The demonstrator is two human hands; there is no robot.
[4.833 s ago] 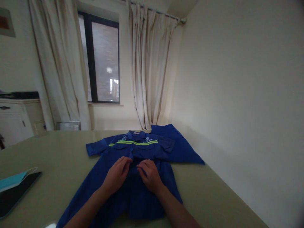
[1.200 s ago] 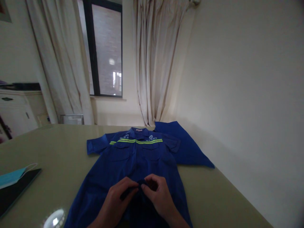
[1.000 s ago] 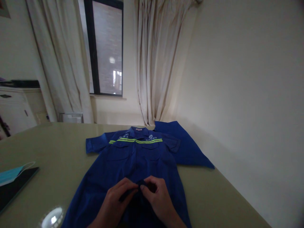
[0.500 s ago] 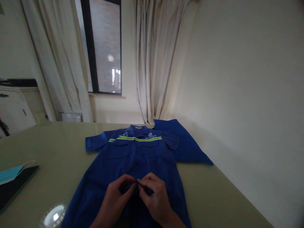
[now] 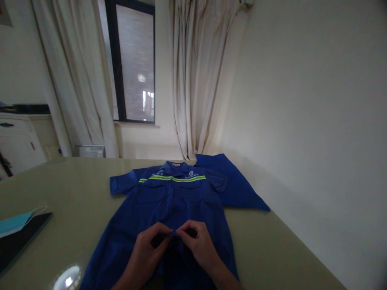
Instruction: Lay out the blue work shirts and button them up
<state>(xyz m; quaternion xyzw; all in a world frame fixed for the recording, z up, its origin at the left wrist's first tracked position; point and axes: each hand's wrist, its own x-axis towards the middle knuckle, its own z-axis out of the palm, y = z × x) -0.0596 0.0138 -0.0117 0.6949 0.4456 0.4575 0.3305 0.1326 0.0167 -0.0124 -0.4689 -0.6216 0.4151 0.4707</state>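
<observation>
A blue short-sleeved work shirt (image 5: 184,203) with a yellow-green stripe across the chest lies face up on the table (image 5: 75,193), its collar at the far end. Over the lower front placket, my left hand (image 5: 149,245) pinches the shirt's fabric between thumb and fingers. Just to its right, my right hand (image 5: 198,243) pinches the same edge, fingertips close to the left ones. The cloth is slightly raised between them. Any button there is too small to make out.
A folded blue cloth (image 5: 238,185) lies partly under the shirt's right sleeve, near the wall (image 5: 317,141). At left, a light-blue face mask (image 5: 15,223) rests on a dark flat object (image 5: 27,237). A bright round spot (image 5: 68,278) shows at the table's lower left.
My right hand's fingers have shifted slightly and straightened their pinch on the placket. My left hand stays almost in place. The view has tilted up a little.
</observation>
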